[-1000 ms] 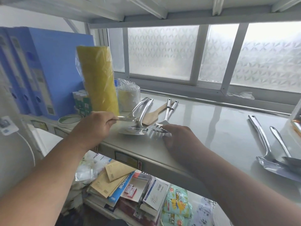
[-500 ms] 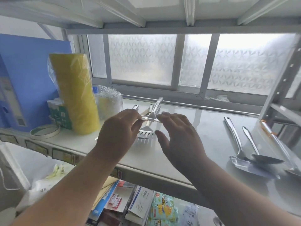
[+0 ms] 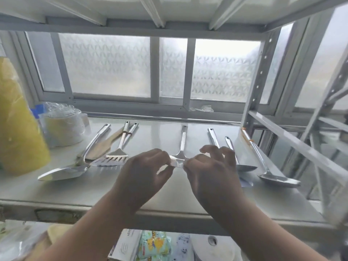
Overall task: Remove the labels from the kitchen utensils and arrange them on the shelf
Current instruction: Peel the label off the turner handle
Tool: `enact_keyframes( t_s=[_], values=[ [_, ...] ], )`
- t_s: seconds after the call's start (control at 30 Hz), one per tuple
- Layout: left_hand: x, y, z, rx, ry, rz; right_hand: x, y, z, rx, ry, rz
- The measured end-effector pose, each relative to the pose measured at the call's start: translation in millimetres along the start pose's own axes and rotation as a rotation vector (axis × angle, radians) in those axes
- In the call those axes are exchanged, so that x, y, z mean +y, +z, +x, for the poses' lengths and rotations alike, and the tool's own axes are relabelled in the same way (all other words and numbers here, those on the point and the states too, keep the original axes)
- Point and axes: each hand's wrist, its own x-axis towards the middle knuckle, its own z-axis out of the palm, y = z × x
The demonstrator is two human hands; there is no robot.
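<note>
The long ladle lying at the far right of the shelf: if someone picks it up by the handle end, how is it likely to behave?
The ladle looks like polished metal, so probably stiff, and possibly slick in the fingers. Its bowl sits at the end nearest the person, so held by the far handle tip it would likely feel bowl-heavy and dip. Resting on a rounded bowl on the smooth shelf, it may rock or slide if nudged.

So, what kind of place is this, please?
Probably a storeroom or utility corner, not a fitted kitchen. The metal shelf stands against a frosted window, wrapped tape rolls sit beside the utensils, and boxed goods fill the level below. Both hands pinch one utensil.
</note>
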Motion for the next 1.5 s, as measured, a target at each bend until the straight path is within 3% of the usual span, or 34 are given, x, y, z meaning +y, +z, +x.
enact_keyframes(
  t_s=[0.1, 0.3, 0.9, 1.5],
  values=[
    [-4.7, -1.7, -2.5, -0.175, -0.093, -0.223, 8.8, 1.3, -8.5, -0.069, 0.014, 0.03],
    [-10.1, 0.9, 1.7, -0.36, -0.199, -0.239, 17.4, 0.0, -17.4, -0.074, 0.055, 0.149],
    [-11.4, -2.9, -1.6, -0.44, -0.301, -0.391, 31.6, 0.4, -52.7, 0.135, 0.108, 0.373],
    [-9.9, -2.5, -0.4, -0.446, -0.265, -0.332, 30.2, 6.9, -54.3, 0.144, 0.138, 0.445]
  ],
)
